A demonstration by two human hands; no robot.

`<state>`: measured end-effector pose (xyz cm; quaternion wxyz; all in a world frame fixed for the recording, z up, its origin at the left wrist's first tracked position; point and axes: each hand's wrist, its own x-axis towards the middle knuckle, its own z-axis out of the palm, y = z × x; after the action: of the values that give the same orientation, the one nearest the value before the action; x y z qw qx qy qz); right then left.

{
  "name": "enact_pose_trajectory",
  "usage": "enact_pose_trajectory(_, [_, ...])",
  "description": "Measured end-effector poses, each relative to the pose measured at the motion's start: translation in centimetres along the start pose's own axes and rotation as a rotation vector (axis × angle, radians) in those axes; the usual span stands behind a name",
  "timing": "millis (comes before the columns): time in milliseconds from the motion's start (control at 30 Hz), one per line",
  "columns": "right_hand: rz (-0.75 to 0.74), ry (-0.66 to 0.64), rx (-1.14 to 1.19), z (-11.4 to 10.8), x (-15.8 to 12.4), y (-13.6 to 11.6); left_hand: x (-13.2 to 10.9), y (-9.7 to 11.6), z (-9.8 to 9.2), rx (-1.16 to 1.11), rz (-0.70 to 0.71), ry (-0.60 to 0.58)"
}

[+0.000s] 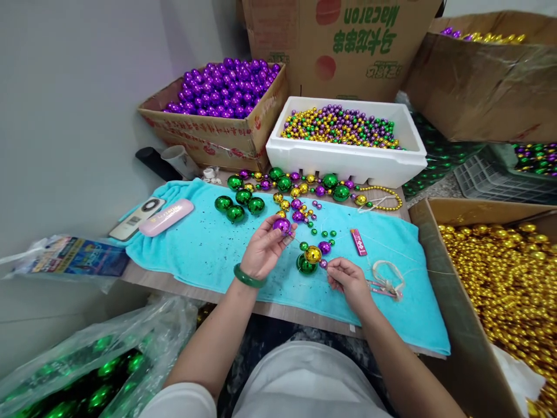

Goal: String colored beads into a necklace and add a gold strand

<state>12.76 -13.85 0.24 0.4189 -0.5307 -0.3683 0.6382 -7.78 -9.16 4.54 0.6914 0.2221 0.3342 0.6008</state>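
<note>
Above the turquoise towel [200,255], my left hand [262,251] grips a shiny purple ball bead [282,226] between thumb and fingers. A thin thread leads from that ball toward a small cluster with a gold ball [313,254], a purple ball [324,248] and a small green bead [303,246]. My right hand [351,283] is closed in a pinch on the bead string, right beside a small purple bead [323,264]. Behind the gold ball is a large green ball [306,266]. Loose small green beads [326,233] lie just beyond.
A finished-looking bead strand [284,184] lies along the back, near several green balls [235,213]. Behind stand a foam box [343,162] of small beads and a carton [209,130] of purple balls. A carton [461,325] of gold beads is at right; scissors [385,287] lie nearby.
</note>
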Motion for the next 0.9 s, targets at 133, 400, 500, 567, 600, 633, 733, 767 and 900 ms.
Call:
enact_pose_trajectory(133, [0.002,-0.003,-0.007,-0.1,0.1,-0.2,-0.2,0.0,0.0,0.048,0.099,-0.02])
enact_pose_trajectory(400, [-0.06,-0.034,-0.057,0.3,0.1,-0.6,-0.6,-0.2,0.1,0.16,0.004,-0.106])
enact_pose_trajectory(500, [-0.054,-0.028,-0.022,0.7,0.1,-0.4,-0.4,-0.4,-0.3,0.206,0.022,-0.042])
enact_pose_trajectory(567, [-0.056,-0.046,0.005,0.9,0.1,-0.2,-0.1,-0.3,-0.6,0.243,0.059,0.021])
enact_pose_trajectory(600, [-0.058,-0.058,0.012,1.0,0.1,-0.1,0.0,-0.2,-0.7,0.261,0.083,0.044])
enact_pose_trajectory(633, [-0.057,-0.075,0.01,1.1,0.1,0.0,0.1,0.0,-0.8,0.278,0.111,0.058])
enact_pose_trajectory(733, [-0.054,-0.13,-0.045,1.6,0.0,0.3,0.2,1.0,-0.9,0.326,0.192,0.055])
enact_pose_trajectory(767, [-0.073,-0.135,-0.086,1.7,0.0,0.3,0.1,1.5,-0.9,0.341,0.207,0.048])
enact_pose_trajectory(900, [-0.222,-0.096,-0.317,2.2,0.2,-0.3,0.1,3.7,-0.8,0.396,0.249,0.036])
